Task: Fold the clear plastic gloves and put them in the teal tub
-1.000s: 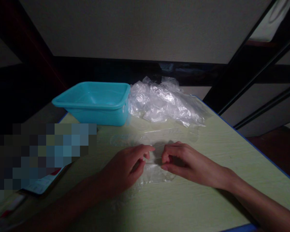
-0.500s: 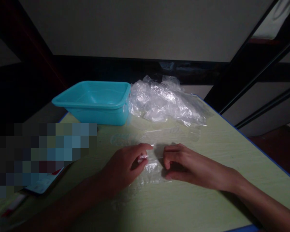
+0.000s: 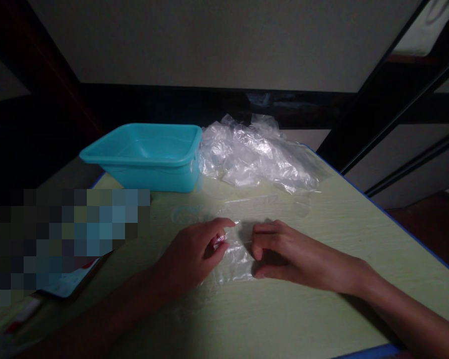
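A clear, wrinkled plastic bag (image 3: 241, 260) lies on the table between my two hands. My left hand (image 3: 196, 249) rests over its left part, thumb and index finger apart at the tips, with shiny film bunched between them; the other fingers curl underneath, mostly hidden. At the bag's right edge is my right hand (image 3: 284, 252), its fingers loosely bent and its thumb low by the film. A gap shows between that thumb and the fingers, with no film visible in it. More flat clear film (image 3: 243, 205) spreads beyond my hands.
A turquoise plastic basin (image 3: 153, 177) stands at the back left. Touching its right side is a heap of crumpled clear plastic bags (image 3: 262, 157). A phone-like flat device (image 3: 65, 284), largely pixelated, lies at the left. The pale yellow-green table (image 3: 344, 214) has a blue edge.
Both hands stay almost in place over the bag. The left thumb and index finger have shifted very slightly; the basin and the heap look unchanged.
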{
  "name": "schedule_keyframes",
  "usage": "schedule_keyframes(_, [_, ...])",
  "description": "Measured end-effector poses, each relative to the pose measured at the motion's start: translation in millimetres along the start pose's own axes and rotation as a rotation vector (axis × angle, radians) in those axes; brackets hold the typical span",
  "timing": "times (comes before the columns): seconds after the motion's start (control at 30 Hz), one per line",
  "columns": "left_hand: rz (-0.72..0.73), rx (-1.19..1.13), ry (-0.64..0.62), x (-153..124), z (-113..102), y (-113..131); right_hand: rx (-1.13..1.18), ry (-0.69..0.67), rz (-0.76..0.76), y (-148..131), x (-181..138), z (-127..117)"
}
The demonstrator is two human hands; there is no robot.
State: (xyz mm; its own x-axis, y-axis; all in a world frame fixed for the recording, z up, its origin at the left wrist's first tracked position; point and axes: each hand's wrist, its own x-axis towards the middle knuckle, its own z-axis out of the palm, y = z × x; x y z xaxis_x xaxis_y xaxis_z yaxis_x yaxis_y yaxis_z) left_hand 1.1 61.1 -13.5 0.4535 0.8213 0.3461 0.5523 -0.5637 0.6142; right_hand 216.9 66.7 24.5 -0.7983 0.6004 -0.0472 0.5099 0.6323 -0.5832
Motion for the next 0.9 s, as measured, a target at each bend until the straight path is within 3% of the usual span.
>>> schedule_keyframes(0.23, [0.026,0.033,0.034,1.8,0.4,0.1,-0.011,0.010,0.001,-0.9,2.0,-1.2])
schedule_keyframes(0.47, [0.185,0.088,0.178,4.3,-9.4,-2.2,-0.009,0.031,-0.087,-3.4,0.1,-6.1])
schedule_keyframes(0.57, [0.374,0.041,0.057,5.4,-18.2,0.1,-0.083,0.039,-0.153,-1.9,-2.1,-9.3])
schedule_keyframes(0.7, [0.563,0.133,-0.221,2.6,-21.0,6.0,-0.280,0.082,-0.136,7.7,-3.4,-11.0])
schedule_keyframes(0.9, [0.435,0.293,-0.506,-9.0,-13.1,20.7,-0.440,0.102,-0.090,18.4,-1.8,-10.1])
